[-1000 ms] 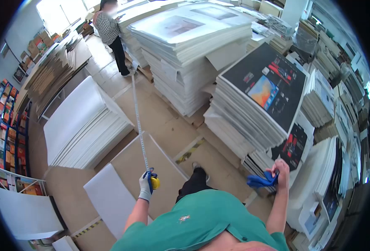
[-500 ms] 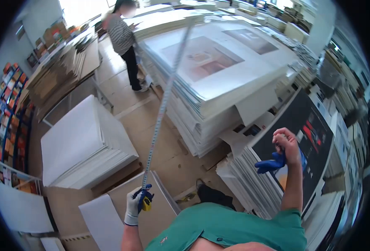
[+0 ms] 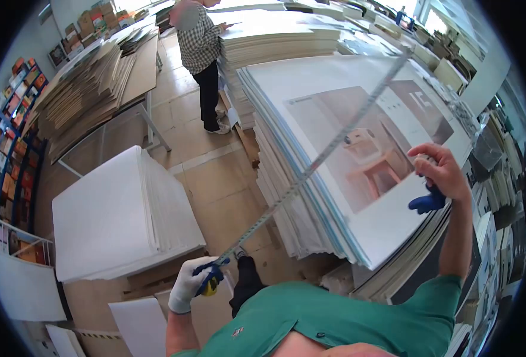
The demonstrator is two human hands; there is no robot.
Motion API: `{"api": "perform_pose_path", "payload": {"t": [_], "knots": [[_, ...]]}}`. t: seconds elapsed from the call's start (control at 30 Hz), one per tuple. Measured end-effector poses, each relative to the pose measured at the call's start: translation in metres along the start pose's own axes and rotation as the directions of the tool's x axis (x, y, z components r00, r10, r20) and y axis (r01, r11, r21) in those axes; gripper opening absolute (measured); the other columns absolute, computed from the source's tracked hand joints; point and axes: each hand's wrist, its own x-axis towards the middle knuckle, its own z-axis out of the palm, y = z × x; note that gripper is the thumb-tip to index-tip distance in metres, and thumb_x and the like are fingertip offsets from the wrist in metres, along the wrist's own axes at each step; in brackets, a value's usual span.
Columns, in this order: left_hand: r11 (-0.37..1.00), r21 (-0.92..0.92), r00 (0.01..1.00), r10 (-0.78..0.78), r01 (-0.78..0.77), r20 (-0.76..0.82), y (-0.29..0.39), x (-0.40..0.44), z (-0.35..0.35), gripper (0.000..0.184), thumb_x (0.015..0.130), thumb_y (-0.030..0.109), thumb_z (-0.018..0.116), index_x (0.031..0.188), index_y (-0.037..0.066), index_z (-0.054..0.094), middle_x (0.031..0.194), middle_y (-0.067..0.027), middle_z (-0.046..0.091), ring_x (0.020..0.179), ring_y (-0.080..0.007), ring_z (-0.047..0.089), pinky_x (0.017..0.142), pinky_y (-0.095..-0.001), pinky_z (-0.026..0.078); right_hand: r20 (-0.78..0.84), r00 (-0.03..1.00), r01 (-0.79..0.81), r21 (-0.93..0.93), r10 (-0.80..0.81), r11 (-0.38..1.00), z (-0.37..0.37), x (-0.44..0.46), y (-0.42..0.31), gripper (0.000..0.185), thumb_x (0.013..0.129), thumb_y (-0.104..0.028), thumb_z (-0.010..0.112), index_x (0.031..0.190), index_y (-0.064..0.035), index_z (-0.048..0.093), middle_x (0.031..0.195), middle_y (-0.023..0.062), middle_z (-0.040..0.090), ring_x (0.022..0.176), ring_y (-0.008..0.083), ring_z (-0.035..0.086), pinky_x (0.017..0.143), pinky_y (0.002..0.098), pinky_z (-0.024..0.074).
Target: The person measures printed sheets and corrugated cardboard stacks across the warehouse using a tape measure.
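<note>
My left hand (image 3: 192,282), in a white and blue glove, is closed round a yellow tape measure (image 3: 210,285) at the lower middle. Its long blade (image 3: 310,171) runs out up and to the right, across a tall stack of printed sheets (image 3: 364,250). My bare right hand (image 3: 441,171) is over the right edge of that stack, fingers curled. A blue glove (image 3: 428,201) hangs from it, partly hidden by the palm.
A person in a checked shirt (image 3: 196,41) stands beyond the aisle. White sheets (image 3: 99,220) are stacked at left, near cardboard (image 3: 84,89) on a metal-framed table. Boards (image 3: 139,321) lie low in front. A shelf rack (image 3: 10,149) stands far left.
The view has shifted towards the big printed stack. The tape blade has swung from nearly upright to a right-leaning slant over the stack. My right hand, with the blue glove, has risen and moved right.
</note>
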Motion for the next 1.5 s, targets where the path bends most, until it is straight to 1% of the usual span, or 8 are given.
{"api": "perform_pose_path", "payload": {"t": [0.13,0.3,0.53,0.63,0.87,1.27,1.4,1.5], "knots": [[0.996,0.057,0.995,0.059,-0.064,0.085,0.047,0.087,-0.052,0.032,0.084,-0.002,0.044,0.111,-0.002,0.061,0.077,-0.0021,0.059,0.068,-0.0059,0.053,0.063,-0.0194,0.044,-0.019,0.995,-0.095,-0.109,0.093,0.989,0.007,0.064,-0.039,0.020,0.083,-0.018,0.063,0.096,-0.0021,0.062,0.064,-0.0037,0.054,0.052,0.0006,0.044,0.046,0.0161,0.0349],[0.999,0.034,0.987,-0.003,-0.003,0.164,0.099,0.196,-0.100,0.030,0.083,0.007,0.049,0.109,-0.004,0.061,0.081,-0.0053,0.062,0.073,-0.0097,0.057,0.070,-0.0227,0.046,-0.081,0.988,-0.143,-0.175,0.131,0.974,0.013,0.139,-0.058,0.023,0.082,-0.018,0.064,0.098,-0.0023,0.061,0.062,-0.0044,0.052,0.048,0.0009,0.043,0.044,0.0168,0.0339],[0.983,0.054,0.938,0.150,-0.176,0.312,0.148,0.344,-0.157,0.031,0.084,-0.001,0.044,0.111,-0.002,0.061,0.079,-0.0023,0.061,0.070,-0.0063,0.053,0.064,-0.0203,0.045,-0.152,0.977,-0.181,-0.197,0.152,0.964,0.037,0.233,-0.063,0.024,0.081,-0.019,0.065,0.097,-0.0018,0.062,0.064,-0.0036,0.052,0.051,0.0023,0.042,0.047,0.0183,0.0351],[0.985,0.134,0.949,0.060,-0.106,0.309,0.174,0.386,-0.180,0.031,0.083,0.005,0.048,0.110,-0.005,0.060,0.081,-0.0056,0.063,0.073,-0.0097,0.057,0.068,-0.0220,0.046,-0.155,0.988,-0.053,-0.219,0.019,0.974,0.034,0.290,-0.052,0.025,0.081,-0.021,0.064,0.097,-0.0023,0.061,0.063,-0.0037,0.052,0.046,0.0016,0.041,0.042,0.0186,0.0341],[0.981,0.191,0.958,-0.049,-0.006,0.281,0.231,0.467,-0.249,0.028,0.086,0.003,0.047,0.109,-0.002,0.062,0.077,-0.0033,0.062,0.070,-0.0073,0.055,0.064,-0.0206,0.045,-0.119,0.969,-0.220,-0.024,0.216,0.975,0.046,0.427,-0.066,0.026,0.082,-0.023,0.062,0.097,-0.0017,0.061,0.064,-0.0020,0.054,0.046,0.0018,0.044,0.041,0.0179,0.0353],[0.978,0.210,0.935,-0.089,0.016,0.343,0.279,0.647,-0.376,0.031,0.088,0.016,0.055,0.108,-0.006,0.061,0.080,-0.0077,0.064,0.069,-0.0097,0.057,0.064,-0.0204,0.046,-0.206,0.926,-0.333,-0.056,0.315,0.941,0.068,0.650,-0.007,0.033,0.084,-0.033,0.060,0.093,-0.0012,0.063,0.070,0.0023,0.058,0.052,0.0078,0.051,0.045,0.0235,0.0411],[0.985,0.162,0.913,-0.119,0.060,0.390,0.281,0.710,-0.392,0.029,0.089,0.016,0.054,0.106,-0.006,0.061,0.082,-0.0076,0.064,0.068,-0.0103,0.058,0.062,-0.0206,0.046,-0.284,0.746,-0.541,0.270,0.602,0.797,0.081,0.729,0.068,0.054,0.081,-0.050,0.061,0.104,-0.0019,0.057,0.083,0.0078,0.059,0.055,0.0138,0.055,0.048,0.0252,0.0479],[0.983,0.167,0.916,-0.129,0.070,0.379,0.285,0.751,-0.390,0.028,0.090,0.016,0.053,0.105,-0.006,0.061,0.085,-0.0080,0.064,0.067,-0.0112,0.059,0.061,-0.0211,0.046,-0.156,0.581,-0.706,0.391,0.799,0.590,0.107,0.748,0.121,0.071,0.075,-0.060,0.063,0.115,-0.0034,0.050,0.087,0.0100,0.060,0.052,0.0160,0.057,0.049,0.0264,0.0508]]}}
